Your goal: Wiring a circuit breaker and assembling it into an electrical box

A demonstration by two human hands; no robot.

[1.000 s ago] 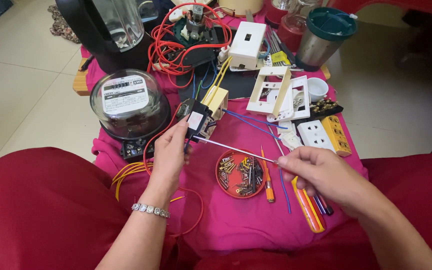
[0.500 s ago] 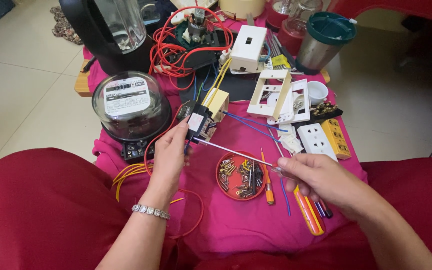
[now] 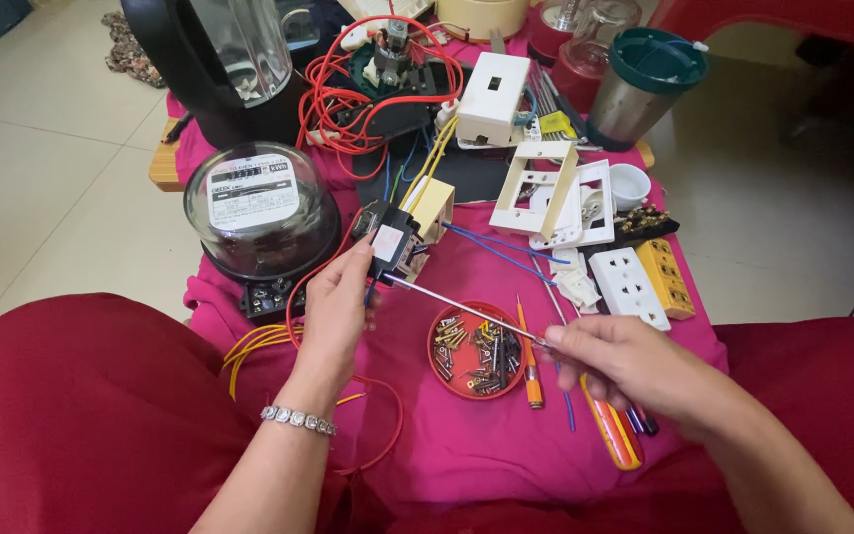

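— Circuit breaker (image 3: pixel 390 240)? Mid-cloth, pinched in the left hand (image 3: pixel 336 309); the right hand (image 3: pixel 613 361) grips a screwdriver (image 3: pixel 462 305), tip at its lower end.

— Around it?

— Red screw dish (image 3: pixel 475 350) just below the shaft, electricity meter (image 3: pixel 259 213) toward the cloth's left edge, white sockets (image 3: pixel 628 285) right.

— Changed?

— Hardly; both hands stay put.

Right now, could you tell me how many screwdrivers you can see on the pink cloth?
2: a small orange one beside the red screw dish, and a larger orange-and-yellow one under the right hand. Others may be hidden.
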